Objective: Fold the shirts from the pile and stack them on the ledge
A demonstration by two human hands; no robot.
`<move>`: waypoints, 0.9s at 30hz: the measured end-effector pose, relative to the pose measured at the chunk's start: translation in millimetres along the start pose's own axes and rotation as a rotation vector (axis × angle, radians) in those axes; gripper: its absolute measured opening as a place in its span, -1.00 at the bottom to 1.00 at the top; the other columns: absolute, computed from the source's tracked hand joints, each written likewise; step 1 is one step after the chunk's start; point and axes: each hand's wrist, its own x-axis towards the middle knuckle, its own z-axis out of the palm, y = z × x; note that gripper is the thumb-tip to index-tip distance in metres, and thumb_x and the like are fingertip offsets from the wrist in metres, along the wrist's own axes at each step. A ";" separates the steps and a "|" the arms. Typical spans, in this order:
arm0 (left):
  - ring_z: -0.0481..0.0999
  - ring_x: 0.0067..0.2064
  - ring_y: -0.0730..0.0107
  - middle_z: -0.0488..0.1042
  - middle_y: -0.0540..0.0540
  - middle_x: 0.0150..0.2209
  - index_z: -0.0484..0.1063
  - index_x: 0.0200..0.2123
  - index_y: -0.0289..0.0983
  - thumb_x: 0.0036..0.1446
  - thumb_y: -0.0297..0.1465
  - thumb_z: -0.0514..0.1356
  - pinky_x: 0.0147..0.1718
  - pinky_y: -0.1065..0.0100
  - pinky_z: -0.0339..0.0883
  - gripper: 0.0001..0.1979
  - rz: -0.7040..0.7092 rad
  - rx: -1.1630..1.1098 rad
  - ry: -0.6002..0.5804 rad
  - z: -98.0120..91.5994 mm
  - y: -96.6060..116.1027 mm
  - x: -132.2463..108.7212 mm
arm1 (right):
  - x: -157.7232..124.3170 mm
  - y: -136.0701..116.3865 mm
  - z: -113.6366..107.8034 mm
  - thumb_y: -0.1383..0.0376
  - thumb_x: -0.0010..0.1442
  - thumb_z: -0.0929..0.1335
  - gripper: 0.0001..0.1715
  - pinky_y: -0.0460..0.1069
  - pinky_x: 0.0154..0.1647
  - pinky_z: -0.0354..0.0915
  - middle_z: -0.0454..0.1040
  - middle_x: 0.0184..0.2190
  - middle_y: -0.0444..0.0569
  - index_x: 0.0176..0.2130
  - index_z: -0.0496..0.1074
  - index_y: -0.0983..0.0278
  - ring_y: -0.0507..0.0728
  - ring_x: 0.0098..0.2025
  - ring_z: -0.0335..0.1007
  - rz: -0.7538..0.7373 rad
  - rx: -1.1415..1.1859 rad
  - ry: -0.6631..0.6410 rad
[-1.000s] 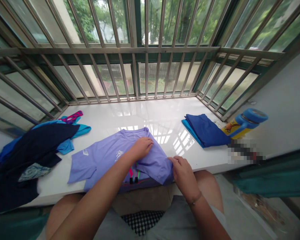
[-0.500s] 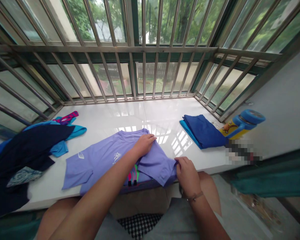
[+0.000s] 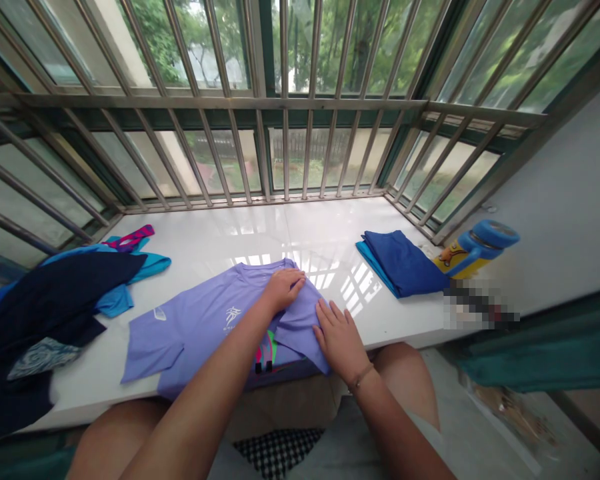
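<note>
A lavender T-shirt (image 3: 200, 320) with a small white print on its chest lies spread on the white sill, its collar toward the window. My left hand (image 3: 284, 288) rests on the shoulder beside the collar, fingers stretched out and thumb a little apart. Flat on the right sleeve is my right hand (image 3: 341, 337), its fingers spread, pressing the cloth from above. Between my left forearm and that sleeve, a patch of green and pink print with black marks shows. The shirt's lower part hangs at the front edge and is partly hidden by my left forearm.
Dark navy and blue clothes (image 3: 80, 287) lie heaped at the left of the sill (image 3: 220, 233). To the right are folded blue garments (image 3: 403, 263) and a blue-and-yellow bottle (image 3: 475, 247), beside a blurred-out object. Metal bars (image 3: 305, 153) line the window behind.
My right hand has let go of the sleeve's outer end and moved left, now lying flat on the sleeve, which appears folded inward. My left hand stays near the collar.
</note>
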 end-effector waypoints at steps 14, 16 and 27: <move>0.07 0.60 -0.04 0.08 -0.25 0.60 0.22 0.53 -0.21 0.54 -0.07 -0.05 0.54 -0.23 -0.10 -0.36 -0.098 0.279 -0.156 16.3 -5.8 13.0 | -24.0 63.5 9.7 0.16 0.57 0.11 -0.32 0.51 0.45 0.11 0.20 0.54 0.21 0.53 0.24 0.26 0.44 0.57 0.05 0.233 -0.083 -0.002; 0.06 0.61 -0.04 0.07 -0.24 0.60 0.20 0.54 -0.19 0.53 -0.05 -0.05 0.55 -0.22 -0.12 -0.34 -0.095 0.278 -0.162 16.9 -8.7 15.3 | -28.8 78.5 9.6 0.19 0.55 0.11 -0.33 0.50 0.42 0.16 0.24 0.52 0.23 0.51 0.28 0.27 0.45 0.55 0.10 0.288 -0.094 0.032; 0.04 0.61 -0.03 0.06 -0.22 0.60 0.20 0.54 -0.17 0.53 -0.03 -0.06 0.56 -0.18 -0.16 -0.33 -0.083 0.284 -0.175 10.0 -28.9 26.5 | -24.1 47.6 -6.5 0.23 0.53 0.25 -0.55 0.19 0.23 0.38 0.56 0.21 0.18 0.27 0.50 0.25 0.29 0.20 0.47 0.160 0.062 0.194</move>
